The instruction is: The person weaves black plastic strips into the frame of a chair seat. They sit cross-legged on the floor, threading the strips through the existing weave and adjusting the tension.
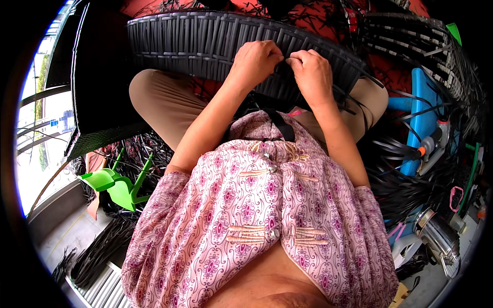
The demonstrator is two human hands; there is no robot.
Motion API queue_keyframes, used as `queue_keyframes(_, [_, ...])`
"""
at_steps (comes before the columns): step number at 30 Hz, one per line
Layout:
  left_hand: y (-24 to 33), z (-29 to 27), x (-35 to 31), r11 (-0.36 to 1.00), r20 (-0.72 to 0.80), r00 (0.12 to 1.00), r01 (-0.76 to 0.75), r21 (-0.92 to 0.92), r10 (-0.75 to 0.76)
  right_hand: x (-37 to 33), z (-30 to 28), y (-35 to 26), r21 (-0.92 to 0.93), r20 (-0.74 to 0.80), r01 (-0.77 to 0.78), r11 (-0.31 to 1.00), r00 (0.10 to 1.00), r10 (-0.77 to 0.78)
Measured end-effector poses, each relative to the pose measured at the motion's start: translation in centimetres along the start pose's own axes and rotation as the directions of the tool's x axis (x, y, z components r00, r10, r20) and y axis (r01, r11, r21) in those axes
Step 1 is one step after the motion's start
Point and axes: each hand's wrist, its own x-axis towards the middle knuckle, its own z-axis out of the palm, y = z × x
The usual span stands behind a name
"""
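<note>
A long curved panel of woven dark grey wicker [177, 42] lies across my lap, its flat strips running mostly crosswise between lengthwise bands. Both hands are close together over the panel's middle. My left hand [252, 62] is closed, thumb and fingers pinched at the weave. Just to its right, my right hand [313, 76] is bent the same way, its fingertips pressed together. Whatever sits in either pinch is too dark and small to make out. Loose black strips [354, 105] hang from the panel's right part, over my right knee.
Left of me stand a tall black woven piece [100, 77] and a bright green plastic object [120, 187]. On the right are a blue plastic stool [422, 113], a woven frame with loose strip ends [411, 36], a bundle of black strips [385, 179] and a metal flask [437, 236].
</note>
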Motion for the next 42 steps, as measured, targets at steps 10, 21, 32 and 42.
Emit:
queue_keyframes(10, [0.3,-4.9,-3.9,0.986,-0.089,0.996,0.004,-0.169,-0.019,0.9,-0.9,-3.8,0.328,-0.093,0.168,0.930,0.985,-0.145])
queue_keyframes(21, [-2.1,-1.0,-1.5,0.999,-0.364,0.931,0.003,0.054,0.017,0.0,0.1,-3.5,0.714,0.084,-0.192,0.674,0.978,0.190])
queue_keyframes(32, [-1.4,-0.7,-0.9,0.998,-0.335,0.942,0.051,0.044,-0.034,0.7,0.5,-3.5,0.609,0.117,-0.288,0.739,0.954,0.275])
queue_keyframes(42, [-1.3,-1.5,-1.3,0.946,-0.242,0.950,0.119,-0.302,-0.197,2.3,2.6,-4.4,0.032,0.038,-0.040,0.999,0.999,0.039])
